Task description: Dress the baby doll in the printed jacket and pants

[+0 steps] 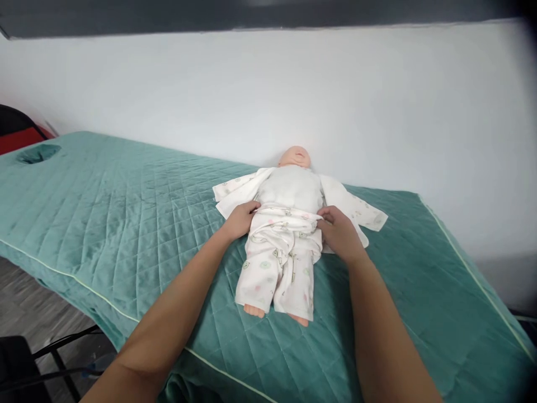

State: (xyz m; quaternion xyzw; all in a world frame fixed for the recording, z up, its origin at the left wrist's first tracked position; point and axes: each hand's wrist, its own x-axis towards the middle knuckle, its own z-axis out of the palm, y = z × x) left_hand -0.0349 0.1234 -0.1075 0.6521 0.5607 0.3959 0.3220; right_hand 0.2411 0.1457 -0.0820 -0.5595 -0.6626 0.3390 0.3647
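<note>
A baby doll (295,157) lies on its back on a green quilted cover, its head by the wall and its feet toward me. Printed white trousers (260,271) cover its legs, with the toes showing below the cuffs. My left hand (243,219) pinches the trousers' waistband at the doll's left-of-view side. On the other side, my right hand (337,230) grips the same waistband between thumb and fingers. A white top (348,204) lies spread open beneath the doll, sleeves out to both sides. The doll's torso looks plain white.
The green quilted bed (126,224) runs along a white wall (188,95) and has a face hole (38,153) at the far left. A black and red object (19,131) stands beyond it. Dark metal frame parts (62,364) show at lower left.
</note>
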